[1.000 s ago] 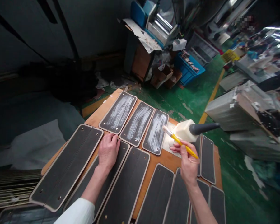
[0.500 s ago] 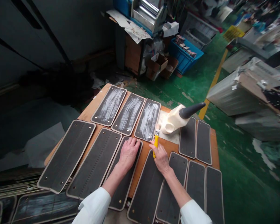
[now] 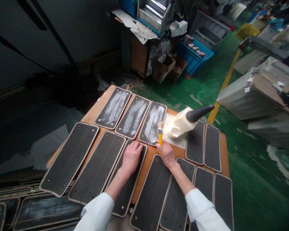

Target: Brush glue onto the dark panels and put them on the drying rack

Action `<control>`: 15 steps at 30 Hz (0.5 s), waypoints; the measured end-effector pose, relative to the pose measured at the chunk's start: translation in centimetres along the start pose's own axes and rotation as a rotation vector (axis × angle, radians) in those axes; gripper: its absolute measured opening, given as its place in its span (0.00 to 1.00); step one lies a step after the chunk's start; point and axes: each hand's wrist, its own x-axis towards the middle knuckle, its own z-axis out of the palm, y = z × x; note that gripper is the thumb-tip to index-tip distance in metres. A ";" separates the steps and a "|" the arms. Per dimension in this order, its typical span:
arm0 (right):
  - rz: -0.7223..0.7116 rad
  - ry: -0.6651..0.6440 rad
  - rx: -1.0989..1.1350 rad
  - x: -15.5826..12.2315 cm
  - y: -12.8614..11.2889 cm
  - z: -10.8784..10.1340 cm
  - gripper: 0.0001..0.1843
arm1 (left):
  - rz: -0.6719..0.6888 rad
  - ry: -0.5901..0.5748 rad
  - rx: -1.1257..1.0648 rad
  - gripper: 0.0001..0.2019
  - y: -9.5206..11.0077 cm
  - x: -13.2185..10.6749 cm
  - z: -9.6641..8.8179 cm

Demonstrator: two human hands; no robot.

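Note:
My right hand [image 3: 167, 154] is closed round a yellow-handled brush [image 3: 160, 132]; its bristles rest on the near right part of a small dark panel [image 3: 152, 123] streaked with white glue. Two more glue-streaked panels [image 3: 133, 116] lie to its left. My left hand [image 3: 131, 156] lies flat, fingers together, on a long dark panel [image 3: 127, 179] with a pale edge. A cream glue jug [image 3: 181, 123] with a dark spout lies on its side just right of the brush.
A wooden table [image 3: 148, 160] carries several long dark panels [image 3: 69, 157] and shorter ones [image 3: 212, 147] at the right. Stacked panels [image 3: 12, 211] sit low at the left. Beyond lie a green floor, a blue crate [image 3: 194, 56], cardboard boxes and a roller machine [image 3: 154, 12].
My right hand has brought the brush down from beside the jug onto the rightmost streaked panel. My left hand has shifted right from one long panel to another. The view has pulled back.

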 end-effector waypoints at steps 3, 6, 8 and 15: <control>-0.032 -0.006 0.020 0.1 0.4 0.0 0.10 | -0.008 0.020 -0.039 0.13 -0.2 0.0 0.1; -0.017 0.015 0.045 0.1 0.5 -0.1 0.12 | -0.034 0.055 -0.124 0.11 -0.1 0.0 0.0; 0.008 0.036 0.051 0.3 0.3 -0.2 0.13 | -0.087 0.096 -0.226 0.09 0.2 -0.1 -0.1; 0.009 0.113 0.149 1.1 0.0 -1.0 0.13 | -0.648 0.195 -0.885 0.18 3.6 1.1 1.9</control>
